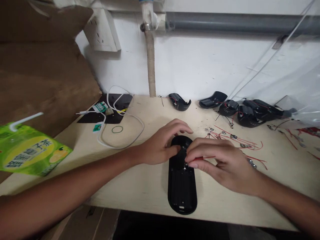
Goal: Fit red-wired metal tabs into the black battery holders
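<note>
A long black plastic housing [182,190] with rounded ends lies lengthwise on the table, its hollow inside facing up. My left hand [163,141] grips its far end, thumb on the inner surface and fingers curved over the outer edge. My right hand [222,163] is closed in a pinch at the middle of the housing. Between its thumb and fingers runs a red wire [208,157], and a small shiny piece shows at the fingertips. Whether that piece touches the housing I cannot tell. More red wires with small metal parts [233,136] lie just beyond my right hand.
Several curved black housings [250,113] stand along the wall. A white cable [135,116] loops over a dark sheet with small green boards [100,106]. At left are a green drink carton [32,150] with a straw and a large cardboard box [45,73]. Clear plastic hangs at right.
</note>
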A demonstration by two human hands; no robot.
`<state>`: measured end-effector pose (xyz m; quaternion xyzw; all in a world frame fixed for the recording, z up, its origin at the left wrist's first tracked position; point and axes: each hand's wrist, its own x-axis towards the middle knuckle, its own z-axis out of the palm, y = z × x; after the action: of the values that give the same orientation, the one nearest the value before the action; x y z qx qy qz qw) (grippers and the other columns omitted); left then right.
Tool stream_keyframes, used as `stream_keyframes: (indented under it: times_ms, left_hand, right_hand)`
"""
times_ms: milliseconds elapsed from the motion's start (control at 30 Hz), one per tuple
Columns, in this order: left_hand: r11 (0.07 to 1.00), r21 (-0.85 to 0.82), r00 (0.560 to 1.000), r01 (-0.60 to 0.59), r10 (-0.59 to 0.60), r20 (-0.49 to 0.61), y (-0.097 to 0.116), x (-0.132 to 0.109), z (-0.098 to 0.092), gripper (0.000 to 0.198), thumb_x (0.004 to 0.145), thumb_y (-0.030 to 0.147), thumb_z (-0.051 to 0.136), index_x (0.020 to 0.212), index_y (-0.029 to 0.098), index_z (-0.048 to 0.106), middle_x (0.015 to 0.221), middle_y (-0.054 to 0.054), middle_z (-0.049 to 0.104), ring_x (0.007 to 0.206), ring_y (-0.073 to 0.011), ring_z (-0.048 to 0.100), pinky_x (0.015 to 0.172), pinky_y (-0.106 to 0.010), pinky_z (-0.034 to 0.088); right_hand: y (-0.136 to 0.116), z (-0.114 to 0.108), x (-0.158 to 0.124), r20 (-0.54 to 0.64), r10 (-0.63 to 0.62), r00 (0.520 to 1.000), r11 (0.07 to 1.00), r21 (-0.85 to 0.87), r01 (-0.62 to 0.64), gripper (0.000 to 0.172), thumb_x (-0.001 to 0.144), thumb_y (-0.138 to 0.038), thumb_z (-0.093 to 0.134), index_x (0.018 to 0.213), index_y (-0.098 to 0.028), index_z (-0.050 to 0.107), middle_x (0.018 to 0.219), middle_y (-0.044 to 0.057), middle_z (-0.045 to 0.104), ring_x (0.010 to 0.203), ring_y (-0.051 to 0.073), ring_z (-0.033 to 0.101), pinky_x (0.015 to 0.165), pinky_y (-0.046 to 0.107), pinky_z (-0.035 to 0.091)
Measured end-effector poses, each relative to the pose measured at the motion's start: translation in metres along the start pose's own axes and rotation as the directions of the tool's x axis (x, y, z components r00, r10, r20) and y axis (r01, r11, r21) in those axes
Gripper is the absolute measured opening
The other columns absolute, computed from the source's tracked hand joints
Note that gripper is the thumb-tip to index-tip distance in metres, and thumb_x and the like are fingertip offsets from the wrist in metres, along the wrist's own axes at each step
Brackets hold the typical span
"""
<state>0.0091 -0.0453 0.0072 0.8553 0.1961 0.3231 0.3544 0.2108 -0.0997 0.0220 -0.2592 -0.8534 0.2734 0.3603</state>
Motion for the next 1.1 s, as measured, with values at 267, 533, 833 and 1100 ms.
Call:
stream_keyframes:
  times_ms: [267,533,833,1100]
  left_hand:
    - [0.991,0.131,0.998,-0.015,0.007,0.057,-0.003,-0.002,0.013,0.033,0.082,0.015,0.060,0.113,0.019,0.050,0.110,-0.008,0.058,0.103,-0.0176,0.056,0.090,-0.032,0.047]
    - [0.988,0.153,1.000,-0.013,0.011,0.014,0.000,-0.003,0.019,0.034,0.076,0.003,0.050,0.106,0.019,0.049,0.103,-0.007,0.056,0.098,-0.0160,0.055,0.084,-0.029,0.047]
    - [0.992,0.121,0.996,-0.035,0.045,-0.079,0.002,-0.003,0.025,0.023,0.079,0.007,0.050,0.099,0.017,0.053,0.097,-0.007,0.060,0.092,-0.0159,0.058,0.082,-0.029,0.049]
    - [0.990,0.128,0.992,-0.054,0.069,-0.109,0.002,-0.004,0.027,0.023,0.080,0.006,0.045,0.098,0.017,0.054,0.097,-0.007,0.061,0.091,-0.0154,0.059,0.082,-0.029,0.049]
  right_hand:
    - [-0.001,0.016,-0.001,0.022,0.048,0.999,0.999,-0.005,-0.047,0.008,0.088,-0.011,0.059,0.084,-0.017,0.061,0.082,0.002,0.063,0.075,0.011,0.060,0.066,0.024,0.049]
    - [-0.002,0.016,-0.001,0.063,0.047,0.997,0.994,-0.098,-0.040,0.008,0.090,-0.012,0.055,0.085,-0.017,0.059,0.082,0.003,0.062,0.076,0.012,0.059,0.067,0.025,0.049]
    - [-0.004,0.016,-0.003,0.102,0.043,0.994,0.983,-0.182,-0.024,0.008,0.092,-0.013,0.052,0.088,-0.016,0.058,0.086,0.005,0.059,0.079,0.014,0.057,0.068,0.028,0.048]
    - [-0.008,0.019,0.000,0.139,-0.085,0.987,0.940,-0.318,0.125,0.016,0.091,-0.008,0.043,0.087,-0.017,0.056,0.079,0.006,0.057,0.077,0.020,0.051,0.067,0.036,0.044]
